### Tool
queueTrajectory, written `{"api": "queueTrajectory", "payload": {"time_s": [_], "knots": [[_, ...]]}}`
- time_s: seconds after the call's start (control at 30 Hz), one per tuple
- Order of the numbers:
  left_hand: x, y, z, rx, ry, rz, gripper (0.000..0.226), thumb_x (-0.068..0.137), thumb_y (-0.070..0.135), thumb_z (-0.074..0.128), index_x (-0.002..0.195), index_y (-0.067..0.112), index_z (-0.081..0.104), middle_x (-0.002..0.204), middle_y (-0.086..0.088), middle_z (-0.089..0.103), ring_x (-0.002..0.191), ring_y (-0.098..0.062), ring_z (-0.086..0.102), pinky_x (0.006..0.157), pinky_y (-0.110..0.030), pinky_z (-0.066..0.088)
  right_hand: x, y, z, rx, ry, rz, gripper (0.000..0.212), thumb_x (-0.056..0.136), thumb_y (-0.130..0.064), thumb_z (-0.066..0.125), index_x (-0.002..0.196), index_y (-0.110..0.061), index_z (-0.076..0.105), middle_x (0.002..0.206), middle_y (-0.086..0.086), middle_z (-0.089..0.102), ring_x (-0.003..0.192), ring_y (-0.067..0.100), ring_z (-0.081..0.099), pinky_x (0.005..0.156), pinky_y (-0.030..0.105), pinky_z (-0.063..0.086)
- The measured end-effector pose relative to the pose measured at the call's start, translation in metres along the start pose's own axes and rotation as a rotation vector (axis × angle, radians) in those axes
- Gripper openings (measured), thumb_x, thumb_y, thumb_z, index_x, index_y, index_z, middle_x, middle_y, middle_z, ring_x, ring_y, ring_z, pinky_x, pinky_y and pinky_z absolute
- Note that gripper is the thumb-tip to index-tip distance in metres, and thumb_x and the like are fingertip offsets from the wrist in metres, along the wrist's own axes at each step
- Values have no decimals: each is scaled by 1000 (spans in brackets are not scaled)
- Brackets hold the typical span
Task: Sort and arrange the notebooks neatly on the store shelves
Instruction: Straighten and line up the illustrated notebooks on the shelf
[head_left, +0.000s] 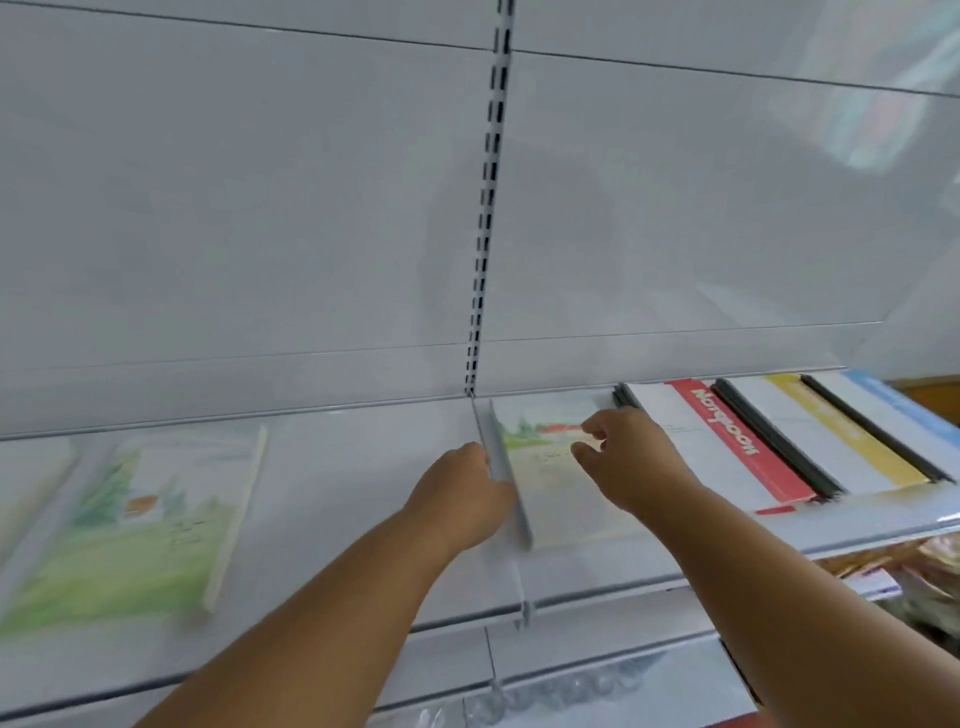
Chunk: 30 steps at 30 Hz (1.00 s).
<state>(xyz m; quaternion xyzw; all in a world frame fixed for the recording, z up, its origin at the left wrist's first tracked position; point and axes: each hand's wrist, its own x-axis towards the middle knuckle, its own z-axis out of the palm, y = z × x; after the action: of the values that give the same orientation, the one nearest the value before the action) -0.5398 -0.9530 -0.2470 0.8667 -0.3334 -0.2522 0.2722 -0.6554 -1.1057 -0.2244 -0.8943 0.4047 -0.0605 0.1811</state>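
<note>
Two bare forearms reach up from the bottom of the view over the white front lip of the shelf (597, 592). The shelf is smooth painted metal, glossy enough to show soft reflections.

The left hand (462, 493) lies against the near left edge of a stack of notebooks (556, 499), its fingers curled toward the stack's pale page edges; how firmly it holds cannot be told through the blur. The right hand (623, 462) hovers over the top cover of the same stack, thumb and forefinger bent toward each other and the other fingers loosely curled, holding nothing that shows. The cover is matt paper with a washed watercolour landscape in greens and a red roof.

Just to the right of the right hand lies a row of flat overlapping notebooks with dark bound spines: a white one with a red band (737, 441), then one with a yellow band (841, 431), then one with a blue band (904, 402) at the far edge.

Well to the left of the left hand, another green watercolour notebook (156, 519) lies flat, blurred, with a thick cream edge.

Beyond the hands a slotted metal upright (485, 208) rises between two plain white back panels (234, 208).
</note>
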Motion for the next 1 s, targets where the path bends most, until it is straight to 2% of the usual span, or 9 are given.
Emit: {"api": "queueTrajectory", "payload": {"time_s": [0.17,0.27,0.4,0.57,0.63,0.73,0.83,0.93,1.0], "knots": [[29,41,26,-124,113,-126,21,88,29,59,99,12,52,93,-2,56,89,-25,58,71,-29,44,16,30,0,-184,-153,26,56,94,-45,60,141,-15,50,135,12,57,124,30,53,103,36,46],[43,50,30,-365,200,-268,21,85,27,63,76,13,50,89,-7,61,88,-29,62,74,-32,48,20,39,3,-57,-191,39,56,93,-41,63,142,-17,48,131,8,61,119,28,58,94,35,50],[54,53,31,-551,234,-316,25,87,32,68,83,8,62,91,-10,68,84,-28,65,74,-32,51,26,51,6,210,-198,102,60,91,-33,69,146,-22,46,128,4,61,110,23,60,83,30,50],[38,43,25,-806,173,-176,12,92,21,65,99,12,69,101,-8,74,96,-29,70,94,-50,53,23,49,9,481,-98,129,57,93,-45,64,140,-19,48,120,1,64,107,23,63,91,42,54],[19,27,14,-884,201,-49,14,95,19,62,107,23,68,106,-2,74,102,-23,69,98,-50,50,16,30,6,702,-40,69,41,93,-48,64,125,-25,56,110,-5,68,102,20,66,90,42,55],[-15,3,-10,-861,332,143,20,97,25,58,111,39,60,108,15,71,104,-7,66,93,-34,50,-4,-14,10,1101,-84,-60,25,94,-45,64,113,-28,61,104,-4,73,102,21,70,91,47,57],[-43,-17,-37,-840,450,265,19,98,26,56,112,39,52,106,27,67,102,8,61,82,-10,44,-27,-56,23,1209,-68,-196,26,94,-44,60,111,-26,61,105,-1,74,102,19,71,93,47,56],[-56,-47,-54,-809,464,298,23,94,37,58,116,35,51,111,25,66,108,6,60,87,-10,43,-48,-87,36,1250,-61,-251,40,88,-53,59,117,-27,61,112,-1,73,109,18,69,98,48,53],[-61,-65,-62,-834,440,306,29,91,37,57,119,33,52,115,20,67,111,1,61,94,-21,44,-57,-102,42,1274,-45,-252,48,85,-58,57,120,-26,61,115,-1,72,112,17,67,100,47,52]]}}
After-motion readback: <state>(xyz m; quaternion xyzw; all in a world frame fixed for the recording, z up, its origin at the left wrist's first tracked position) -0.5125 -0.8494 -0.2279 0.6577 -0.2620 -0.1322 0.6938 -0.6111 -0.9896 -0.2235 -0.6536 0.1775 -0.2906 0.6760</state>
